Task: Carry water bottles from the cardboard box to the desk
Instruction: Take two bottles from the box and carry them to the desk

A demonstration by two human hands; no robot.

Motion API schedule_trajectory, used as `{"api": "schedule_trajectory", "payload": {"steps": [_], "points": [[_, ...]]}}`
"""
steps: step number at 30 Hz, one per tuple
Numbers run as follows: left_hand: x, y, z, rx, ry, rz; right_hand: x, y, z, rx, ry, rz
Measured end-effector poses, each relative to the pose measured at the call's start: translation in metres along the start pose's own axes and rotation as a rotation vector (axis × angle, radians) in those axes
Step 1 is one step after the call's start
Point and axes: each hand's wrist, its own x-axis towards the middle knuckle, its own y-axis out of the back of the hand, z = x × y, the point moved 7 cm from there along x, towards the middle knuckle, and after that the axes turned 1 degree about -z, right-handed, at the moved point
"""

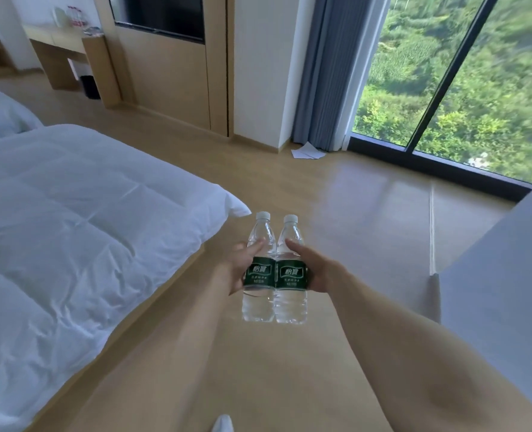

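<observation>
My left hand (pixel 238 266) grips one bottle (pixel 258 269), my right hand (pixel 316 269) the other (pixel 290 271), upright and touching, above the floor (pixel 352 198); bed (pixel 71 229) close on my left; bench (pixel 65 37) far ahead left; window (pixel 461 88) to my right.

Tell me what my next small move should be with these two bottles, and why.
Probably keep walking forward and left toward the desk at the far wall. Your left hand and right hand each grip one upright bottle, the left bottle and right bottle pressed side by side, and the floor between bed and window looks open.
</observation>
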Motion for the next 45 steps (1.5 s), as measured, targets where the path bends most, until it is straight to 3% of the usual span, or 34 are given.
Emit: {"api": "schedule_trajectory", "payload": {"steps": [15, 23, 32, 38, 45], "points": [[0.15, -0.007, 0.086, 0.1, 0.043, -0.169, 0.088, 0.028, -0.106, 0.14, 0.058, 0.127], [0.254, -0.027, 0.114, 0.124, 0.054, -0.127, 0.161, 0.075, -0.17, 0.161, 0.074, 0.084], [0.397, -0.056, 0.181, 0.101, 0.016, -0.018, 0.26, 0.148, -0.293, 0.114, 0.022, 0.101], [0.468, -0.067, 0.226, 0.068, -0.041, 0.015, 0.304, 0.182, -0.367, -0.098, -0.009, 0.2], [0.547, -0.042, 0.282, 0.133, -0.108, 0.077, 0.379, 0.186, -0.439, -0.18, 0.024, 0.208]]}}
